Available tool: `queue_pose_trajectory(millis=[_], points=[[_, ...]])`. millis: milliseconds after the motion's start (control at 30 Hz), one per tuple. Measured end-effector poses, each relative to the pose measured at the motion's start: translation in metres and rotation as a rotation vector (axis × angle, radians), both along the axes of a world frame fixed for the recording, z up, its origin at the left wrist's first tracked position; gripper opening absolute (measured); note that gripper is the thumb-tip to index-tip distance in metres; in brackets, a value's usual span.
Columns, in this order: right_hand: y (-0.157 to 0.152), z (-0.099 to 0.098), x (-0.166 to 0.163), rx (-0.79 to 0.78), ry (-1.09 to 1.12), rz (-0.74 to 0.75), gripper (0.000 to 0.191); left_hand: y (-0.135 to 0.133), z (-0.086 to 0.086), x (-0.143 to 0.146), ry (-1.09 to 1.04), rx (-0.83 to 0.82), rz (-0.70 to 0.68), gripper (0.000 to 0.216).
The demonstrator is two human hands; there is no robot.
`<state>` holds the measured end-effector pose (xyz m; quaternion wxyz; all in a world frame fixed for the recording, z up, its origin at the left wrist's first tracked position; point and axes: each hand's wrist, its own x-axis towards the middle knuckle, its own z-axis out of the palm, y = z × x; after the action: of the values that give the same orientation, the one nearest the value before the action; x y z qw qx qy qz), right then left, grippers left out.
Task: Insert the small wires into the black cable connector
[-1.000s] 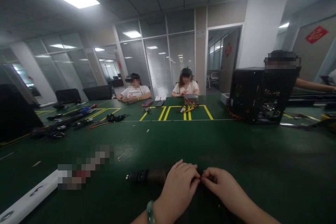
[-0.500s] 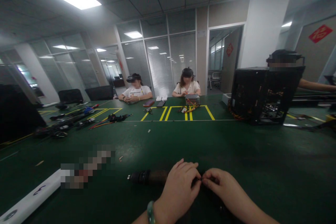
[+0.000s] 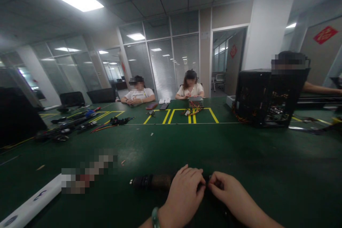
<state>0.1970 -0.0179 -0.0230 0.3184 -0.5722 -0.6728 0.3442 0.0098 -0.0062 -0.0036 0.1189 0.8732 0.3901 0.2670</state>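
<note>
A dark, drill-like tool (image 3: 160, 181) lies on the green tabletop, its ribbed front end and shiny metal tip pointing left. My left hand (image 3: 185, 192), with a green bangle on the wrist, rests over the tool's rear part, fingers curled round it. Close by on the right, my right hand (image 3: 223, 187) has thumb and fingers pinched together at the tool's back end. Whatever sits between those fingertips is too small and dark to make out. Both palms hide much of the tool, and its lower part is lost in shadow.
A long white bar (image 3: 37, 199) lies at front left. Black parts with cables (image 3: 88, 121) lie farther back on the left. A black computer case (image 3: 267, 98) stands at right. Two people sit across the table (image 3: 149, 153); another is behind the case.
My right hand has shifted slightly right, and a small gap now shows between the fingertips of both hands. My left hand stays over the tool, which lies almost as before.
</note>
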Motion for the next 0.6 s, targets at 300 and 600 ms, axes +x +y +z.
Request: queue_pose_trajectory(millis=[300,600], points=[[-0.0023,0.0062,-0.0019,-0.03,0.026,0.028,0.017,0.001,-0.0021,-0.0004,-0.032,-0.019,0.01,0.016],[-0.0033,0.006,-0.0019,0.017,0.039,0.025,0.013,-0.0004,-0.0008,-0.0014,-0.039,-0.011,0.021,0.019]])
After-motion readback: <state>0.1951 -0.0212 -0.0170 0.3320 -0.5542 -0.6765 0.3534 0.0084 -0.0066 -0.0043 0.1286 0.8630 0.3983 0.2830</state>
